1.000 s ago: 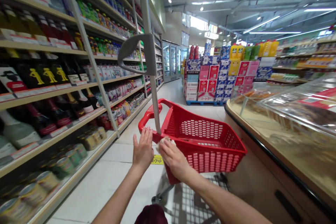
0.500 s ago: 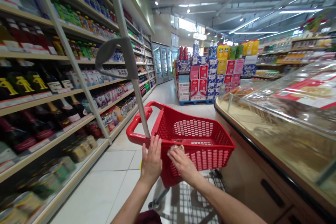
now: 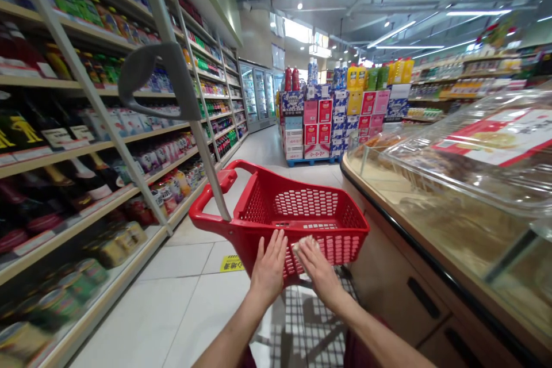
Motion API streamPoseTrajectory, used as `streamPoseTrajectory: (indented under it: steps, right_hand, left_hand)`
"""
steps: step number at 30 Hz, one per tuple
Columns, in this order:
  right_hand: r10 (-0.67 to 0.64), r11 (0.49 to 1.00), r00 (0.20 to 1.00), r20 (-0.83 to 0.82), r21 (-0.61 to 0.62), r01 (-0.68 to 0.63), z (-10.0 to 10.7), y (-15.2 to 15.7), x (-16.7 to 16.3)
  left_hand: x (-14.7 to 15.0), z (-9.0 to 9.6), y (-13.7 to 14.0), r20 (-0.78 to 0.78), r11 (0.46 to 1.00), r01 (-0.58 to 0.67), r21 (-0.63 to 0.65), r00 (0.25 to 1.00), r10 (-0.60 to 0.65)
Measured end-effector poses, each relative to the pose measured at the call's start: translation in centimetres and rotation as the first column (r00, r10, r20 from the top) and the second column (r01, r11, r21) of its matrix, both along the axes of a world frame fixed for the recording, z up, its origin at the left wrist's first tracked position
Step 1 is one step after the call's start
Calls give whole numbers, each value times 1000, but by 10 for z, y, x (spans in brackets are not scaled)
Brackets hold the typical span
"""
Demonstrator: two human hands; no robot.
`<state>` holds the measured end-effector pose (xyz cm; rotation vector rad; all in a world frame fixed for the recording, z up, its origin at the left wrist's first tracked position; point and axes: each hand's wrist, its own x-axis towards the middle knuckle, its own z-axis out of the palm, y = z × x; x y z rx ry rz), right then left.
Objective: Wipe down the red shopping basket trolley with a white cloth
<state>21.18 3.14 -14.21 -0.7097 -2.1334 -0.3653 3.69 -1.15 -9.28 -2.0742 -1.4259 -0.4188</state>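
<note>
A red plastic shopping basket cart stands in front of me, its near side wall turned toward my hands. My left hand lies against that wall just below the rim, fingers stretched out and nothing in it. To its right, my right hand presses a crumpled whitish cloth to the perforated side; most of the cloth is hidden under its fingers. A metal pole with a grey loop handle rises at the cart's left end, apart from both hands.
Shelves of bottles and cans line the left side. On the right is a glass-edged counter holding clear packages. Stacked drink boxes stand ahead on a blue pallet. A yellow sticker marks the tiled floor.
My left hand has slid right along the basket's side, away from the pole and closer to my right hand. The cart has shifted left in view, uncovering more of the yellow sticker.
</note>
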Motion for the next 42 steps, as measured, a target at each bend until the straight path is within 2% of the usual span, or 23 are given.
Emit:
streamPoseTrajectory:
  steps: [3, 9, 14, 19, 24, 26, 30, 35, 40, 42]
  right_hand:
    - [-92, 996, 992, -80, -19, 91, 3, 4, 13]
    - [-74, 997, 996, 46, -17, 75, -20, 1, 43]
    - [-158, 987, 985, -68, -50, 155, -12, 10, 54]
    - [-150, 984, 988, 23, -89, 152, -25, 9, 71]
    - [-223, 971, 972, -69, -102, 215, -17, 15, 89]
    - [-260, 959, 964, -46, -127, 253, -23, 14, 99]
    - [-257, 944, 965, 61, -201, 264, -37, 8, 117]
    - [-331, 931, 940, -88, -193, 310, -32, 17, 129]
    - [-340, 905, 940, -19, -277, 322, -60, 14, 141]
    - [-337, 910, 941, -39, -272, 314, -58, 16, 143]
  left_hand:
    - [11, -3, 5, -15, 1000, 22, -13, 1000, -22]
    - [27, -7, 10, -54, 997, 83, 6, 995, -82]
    - [42, -4, 13, -30, 992, 116, -42, 993, -118]
    - [51, -4, 16, -9, 984, 144, -100, 989, -146]
    - [59, -8, 19, -14, 981, 146, -127, 989, -149]
    - [62, -10, 20, -29, 980, 139, -139, 989, -144]
    - [66, -13, 21, -61, 976, 126, -179, 988, -139]
    - [72, -12, 22, -23, 973, 138, -184, 989, -144]
    - [66, -9, 23, -13, 976, 144, -160, 989, -148]
    - [61, -8, 24, -10, 978, 139, -156, 990, -143]
